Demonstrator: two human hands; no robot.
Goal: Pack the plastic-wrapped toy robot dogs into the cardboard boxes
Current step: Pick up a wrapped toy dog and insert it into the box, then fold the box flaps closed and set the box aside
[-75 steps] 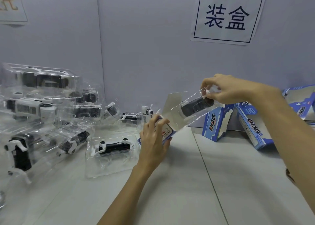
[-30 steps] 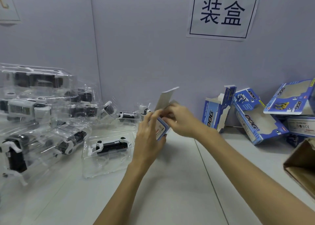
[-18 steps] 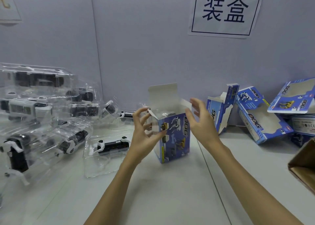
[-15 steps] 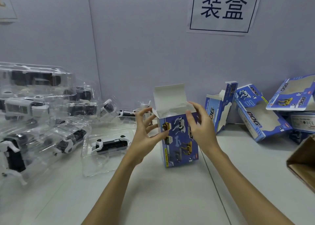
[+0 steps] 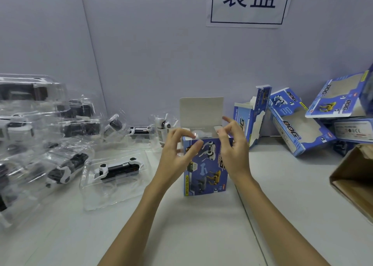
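The blue box [image 5: 205, 165] is stood upright at mid-surface [image 5: 201, 235] so its mouth faces up, lid flap raised at 12 o'clock. A wrapped toy dog [image 5: 198, 134] is glimpsed inside. The left hand [image 5: 177, 154] is set against the box's 9 o'clock wall, fingers spread; the right hand [image 5: 234, 150] is poised at 3 o'clock, fingers apart, likely for tucking side flaps. Nearest at 9 o'clock, one wrapped dog [image 5: 117, 170] is waiting; the pile beyond cannot be counted. Roughly four empty boxes [image 5: 298, 124] are heaped at 2 o'clock.
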